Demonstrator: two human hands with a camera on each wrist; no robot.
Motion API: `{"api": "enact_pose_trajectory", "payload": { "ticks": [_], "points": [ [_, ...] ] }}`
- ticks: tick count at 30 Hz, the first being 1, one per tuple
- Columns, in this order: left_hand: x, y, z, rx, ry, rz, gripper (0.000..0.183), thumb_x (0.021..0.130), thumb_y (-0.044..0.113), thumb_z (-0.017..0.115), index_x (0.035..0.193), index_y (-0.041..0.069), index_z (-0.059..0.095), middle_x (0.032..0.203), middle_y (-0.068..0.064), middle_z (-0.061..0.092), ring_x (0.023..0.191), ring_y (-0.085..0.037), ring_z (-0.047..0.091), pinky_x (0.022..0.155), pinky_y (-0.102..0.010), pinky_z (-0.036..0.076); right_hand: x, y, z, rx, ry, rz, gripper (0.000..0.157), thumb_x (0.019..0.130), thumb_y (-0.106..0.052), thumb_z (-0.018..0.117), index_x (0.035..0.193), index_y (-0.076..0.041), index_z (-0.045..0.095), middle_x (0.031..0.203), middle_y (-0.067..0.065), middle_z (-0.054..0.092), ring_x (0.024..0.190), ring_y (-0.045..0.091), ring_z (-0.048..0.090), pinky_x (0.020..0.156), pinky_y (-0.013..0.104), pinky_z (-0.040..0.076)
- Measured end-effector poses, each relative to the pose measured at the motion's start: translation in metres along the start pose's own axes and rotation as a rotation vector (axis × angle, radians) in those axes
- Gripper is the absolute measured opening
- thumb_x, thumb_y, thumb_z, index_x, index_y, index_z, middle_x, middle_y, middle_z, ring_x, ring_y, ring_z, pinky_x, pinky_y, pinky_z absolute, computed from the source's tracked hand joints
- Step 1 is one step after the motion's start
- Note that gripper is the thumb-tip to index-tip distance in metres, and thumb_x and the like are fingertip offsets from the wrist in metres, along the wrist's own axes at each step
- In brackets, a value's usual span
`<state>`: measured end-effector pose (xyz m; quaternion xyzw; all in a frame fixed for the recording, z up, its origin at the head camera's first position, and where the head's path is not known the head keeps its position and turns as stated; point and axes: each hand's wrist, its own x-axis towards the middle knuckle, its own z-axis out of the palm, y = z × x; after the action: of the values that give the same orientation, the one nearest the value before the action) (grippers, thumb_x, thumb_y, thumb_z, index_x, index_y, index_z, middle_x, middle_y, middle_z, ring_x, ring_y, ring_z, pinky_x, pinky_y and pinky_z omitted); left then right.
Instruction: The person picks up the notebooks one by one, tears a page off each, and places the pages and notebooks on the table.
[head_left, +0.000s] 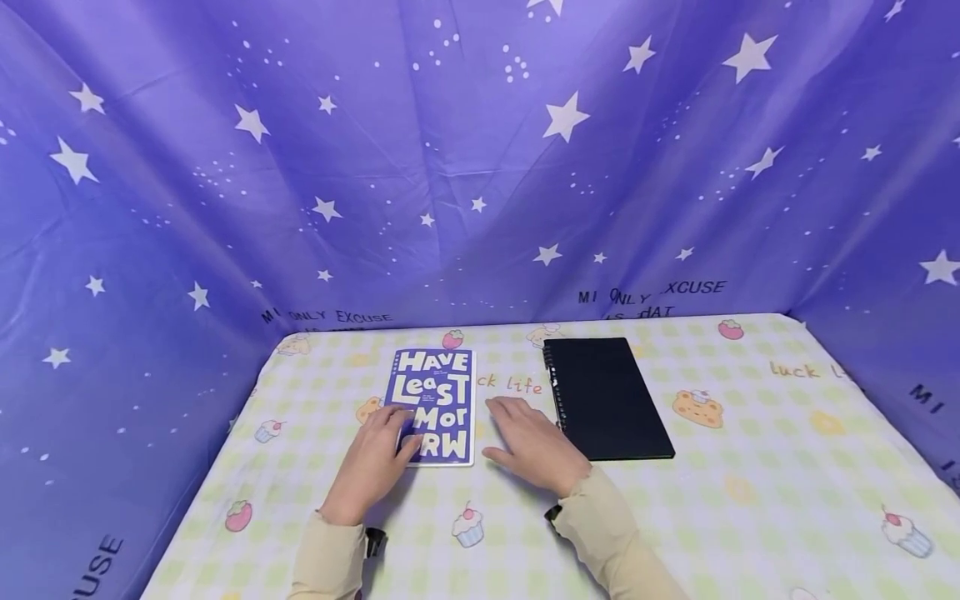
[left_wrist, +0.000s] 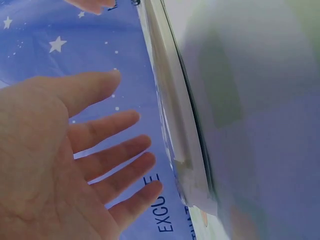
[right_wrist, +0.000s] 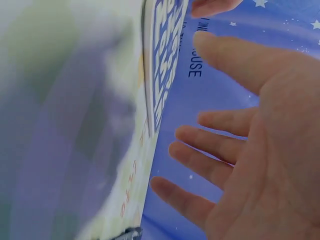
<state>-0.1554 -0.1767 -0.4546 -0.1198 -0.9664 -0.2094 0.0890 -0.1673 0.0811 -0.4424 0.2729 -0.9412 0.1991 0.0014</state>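
Left hand point(head_left: 367, 462): fingers loosely spread, gripping nothing, held over the near left part of the purple notebook point(head_left: 431, 392); in the left wrist view, fingertips apparently clear of the cover. Right hand point(head_left: 540, 450): likewise spread and without grip, positioned between the purple notebook and the black notebook point(head_left: 618, 400), masking the near left corner of the latter; contact there not determinable. Purple notebook: lying flat, left of the middle of the counter point(head_left: 750, 517), bold white lettering face up. Black notebook: lying flat to the right, well apart from the first, ring binding along its left edge. Beneath both, checked cloth point(head_left: 285, 500) with cupcake and strawberry prints. On both arms, pale sleeves point(head_left: 330, 554); dark bands point(head_left: 377, 542) at the wrists. Far side: purple curtain point(head_left: 480, 167) with white stars.
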Motion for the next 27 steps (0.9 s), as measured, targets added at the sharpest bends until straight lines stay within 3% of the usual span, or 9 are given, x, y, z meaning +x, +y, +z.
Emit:
{"api": "enact_pose_trajectory", "payload": {
  "ticks": [9,17,27],
  "points": [
    [0.001,-0.009,-0.002,0.019,-0.017,0.014,0.049,0.087,0.026,0.078,0.126,0.000,0.064,0.134,-0.020,0.058,0.130,-0.039,0.051,0.109,-0.054,0.041,0.007,-0.012,0.007,0.027,-0.050,-0.017,0.056,0.098,-0.027,0.063,0.140,0.006,0.049,0.149,0.019,0.047,0.141,0.034,0.041,0.115,0.050,0.036],
    [0.002,-0.015,-0.007,-0.065,-0.138,0.019,0.081,0.073,0.033,0.088,0.140,0.003,0.054,0.151,-0.020,0.043,0.140,-0.040,0.040,0.115,-0.055,0.033,0.005,-0.011,0.012,0.006,-0.062,-0.077,0.052,0.096,-0.025,0.065,0.138,0.004,0.053,0.145,0.017,0.051,0.138,0.033,0.045,0.113,0.048,0.038],
    [-0.001,-0.020,-0.006,-0.104,-0.196,-0.046,0.080,0.075,0.033,0.087,0.142,0.005,0.052,0.155,-0.018,0.039,0.143,-0.040,0.036,0.116,-0.053,0.033,0.003,-0.011,0.018,-0.048,-0.086,-0.123,0.049,0.096,-0.026,0.064,0.135,0.003,0.056,0.143,0.017,0.054,0.135,0.032,0.048,0.112,0.046,0.040]
  ]
}}
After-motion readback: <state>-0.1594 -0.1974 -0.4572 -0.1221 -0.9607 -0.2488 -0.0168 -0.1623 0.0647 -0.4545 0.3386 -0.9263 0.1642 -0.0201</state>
